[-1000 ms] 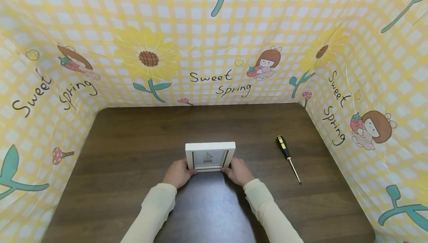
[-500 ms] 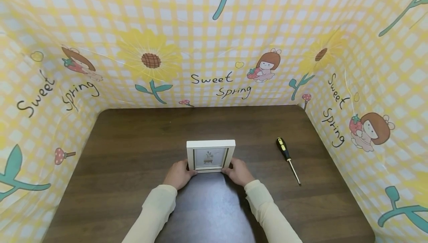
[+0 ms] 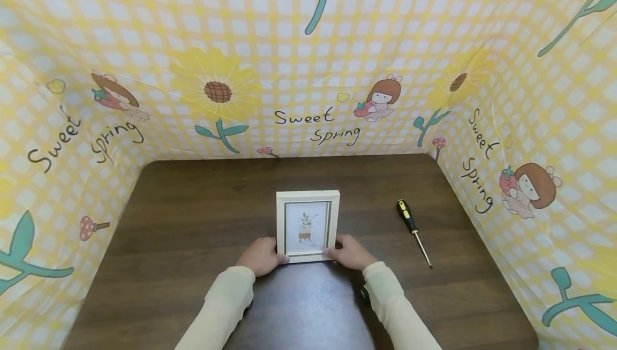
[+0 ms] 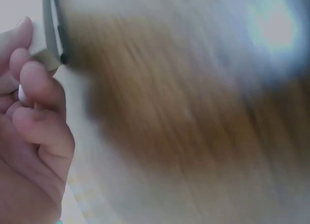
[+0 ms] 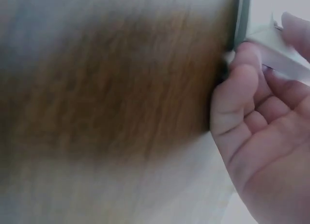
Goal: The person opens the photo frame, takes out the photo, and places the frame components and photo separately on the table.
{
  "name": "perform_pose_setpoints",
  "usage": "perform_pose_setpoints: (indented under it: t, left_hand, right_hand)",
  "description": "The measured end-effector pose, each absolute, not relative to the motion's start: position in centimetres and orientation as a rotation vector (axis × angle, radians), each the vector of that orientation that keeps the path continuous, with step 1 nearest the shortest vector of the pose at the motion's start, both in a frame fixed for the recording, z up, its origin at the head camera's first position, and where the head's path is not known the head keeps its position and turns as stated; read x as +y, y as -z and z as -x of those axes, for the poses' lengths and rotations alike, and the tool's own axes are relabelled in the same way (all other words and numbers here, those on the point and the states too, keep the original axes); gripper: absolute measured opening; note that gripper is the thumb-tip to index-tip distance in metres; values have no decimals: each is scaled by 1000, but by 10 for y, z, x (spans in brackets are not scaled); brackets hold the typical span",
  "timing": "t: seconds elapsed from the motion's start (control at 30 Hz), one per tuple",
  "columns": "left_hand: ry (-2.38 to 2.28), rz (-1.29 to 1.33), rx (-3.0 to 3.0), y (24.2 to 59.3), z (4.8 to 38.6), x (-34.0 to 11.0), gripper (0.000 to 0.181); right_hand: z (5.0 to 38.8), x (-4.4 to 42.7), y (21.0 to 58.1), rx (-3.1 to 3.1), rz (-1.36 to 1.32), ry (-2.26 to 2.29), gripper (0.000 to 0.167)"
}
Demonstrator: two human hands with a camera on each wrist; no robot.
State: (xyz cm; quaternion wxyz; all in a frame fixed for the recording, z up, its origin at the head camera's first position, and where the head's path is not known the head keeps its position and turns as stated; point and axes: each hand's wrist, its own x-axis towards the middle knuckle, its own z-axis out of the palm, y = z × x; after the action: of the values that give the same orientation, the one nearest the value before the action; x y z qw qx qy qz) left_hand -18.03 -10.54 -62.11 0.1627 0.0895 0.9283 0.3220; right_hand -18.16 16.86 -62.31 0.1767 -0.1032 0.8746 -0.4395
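Note:
A white picture frame (image 3: 308, 196) with a potted-plant print stands tilted back at the middle of the table, its picture facing the person. My left hand (image 3: 261, 257) grips its lower left corner, thumb on the front. At the lower right corner my right hand (image 3: 353, 253) holds it the same way. In the left wrist view the fingers of the left hand (image 4: 38, 122) curl round the frame's edge (image 4: 44, 56). The right wrist view has the right hand (image 5: 266, 122) pinching the frame's other corner (image 5: 276, 47).
A black and yellow screwdriver (image 3: 413, 232) lies on the brown wooden table (image 3: 193, 195), right of the frame. Yellow checked cloth (image 3: 289, 45) with printed flowers and figures surrounds the table's back and sides.
The frame has turned so that its picture shows more fully, and it stands slightly further right. Both hands have moved with it, keeping their grip on its lower corners.

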Motion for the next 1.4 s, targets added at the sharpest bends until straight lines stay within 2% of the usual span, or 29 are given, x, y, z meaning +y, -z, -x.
perform_pose_setpoints:
  t: [0.23,0.47,0.97,1.4]
  left_hand:
    - [-1089,-216,2449,620,176,-91,19]
    - [-1198,-189,2263,613,171,-70,37]
    - [-1208,-50,1949,611,170,-58,48]
    - [-1094,-104,2050,599,166,-58,65]
  right_hand:
    - [171,179,620,2607,130,1320,39]
    - [164,188,616,2681,-14,1187,43]
    - [161,195,619,2758,-18,922,49]
    - [162,196,612,2782,25,853,53]
